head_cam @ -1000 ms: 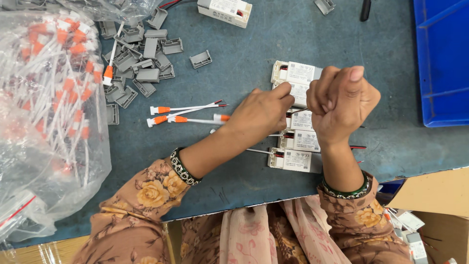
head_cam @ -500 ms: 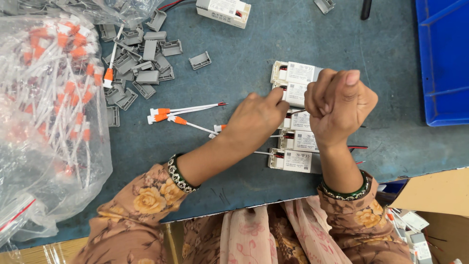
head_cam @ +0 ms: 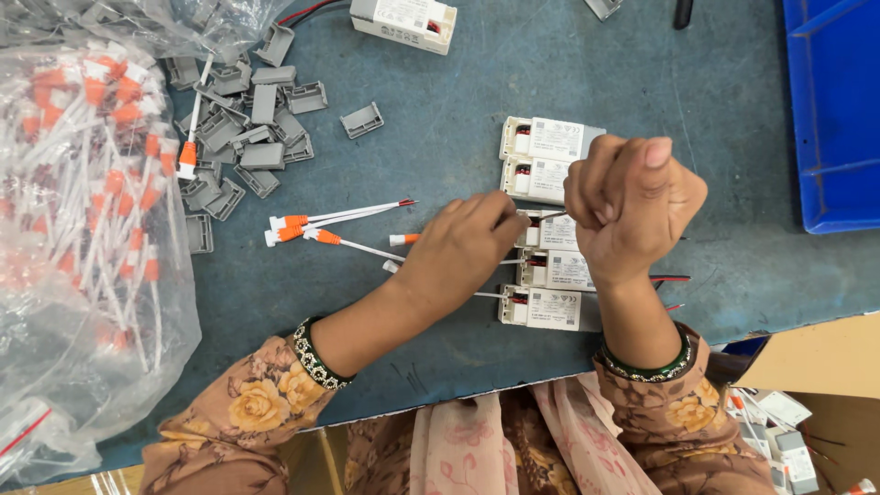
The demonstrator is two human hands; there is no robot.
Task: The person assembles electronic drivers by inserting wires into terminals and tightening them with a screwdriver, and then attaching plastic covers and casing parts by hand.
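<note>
Your left hand [head_cam: 463, 247] sits palm-down on the worktop [head_cam: 440, 82], grip pinched at the fingertips on a thin white wire lead [head_cam: 509, 262] right at the left, terminal end of the third white driver module [head_cam: 548, 231] in the row. Your right hand [head_cam: 632, 206] is raised above that same module, grip clenched into a fist with the thumb up; a thin wire end pokes out of its left side, so it looks closed on a lead, though I can't tell which one.

Key relation: the modules lie long axis left-to-right, terminals facing left, stacked in a column of five. The lead runs along that same axis and meets the terminal from the left, so the left hand is the nearer one, touching the entry point. The right hand is above and just right of it.

Spare orange-capped leads [head_cam: 312, 229] lie just left of your left hand. Grey plastic end caps [head_cam: 247, 128] are piled further up-left, well apart.
</note>
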